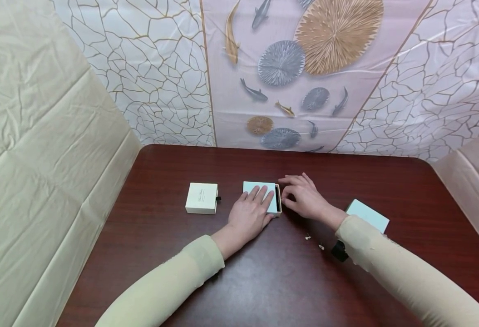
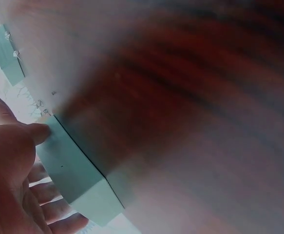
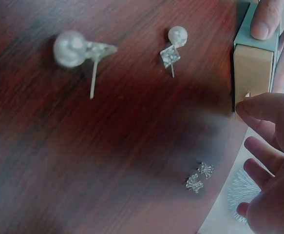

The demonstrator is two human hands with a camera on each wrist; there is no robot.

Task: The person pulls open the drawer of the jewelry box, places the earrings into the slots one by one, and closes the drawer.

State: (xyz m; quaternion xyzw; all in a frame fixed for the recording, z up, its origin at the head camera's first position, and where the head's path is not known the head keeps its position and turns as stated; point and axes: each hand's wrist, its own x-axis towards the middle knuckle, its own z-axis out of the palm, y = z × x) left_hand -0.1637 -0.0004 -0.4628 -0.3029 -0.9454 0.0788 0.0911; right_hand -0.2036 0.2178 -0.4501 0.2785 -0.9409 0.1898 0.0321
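My left hand (image 1: 249, 213) holds a light blue drawer-style gift box (image 2: 71, 165), its fingers laid over the top and its thumb against the near side. From the box's right end a tan drawer (image 3: 253, 73) sticks out a little, with a dark interior in the head view. At that end my right hand (image 1: 304, 197) pinches the drawer's edge between thumb and finger, the other fingers loosely bent. Closer to me on the table lie two pearl earrings (image 3: 71, 48) with crystal parts and posts. Two small crystal stud earrings (image 3: 195, 183) sit near the drawer end.
To the left stands a cream box (image 1: 201, 198) with lettering on its lid and a black pull tab (image 1: 218, 198). Another light blue box (image 1: 367, 215) lies at the right, partly behind the right forearm. Patterned cloth (image 1: 174, 68) hangs behind the dark red wooden table (image 1: 161, 259).
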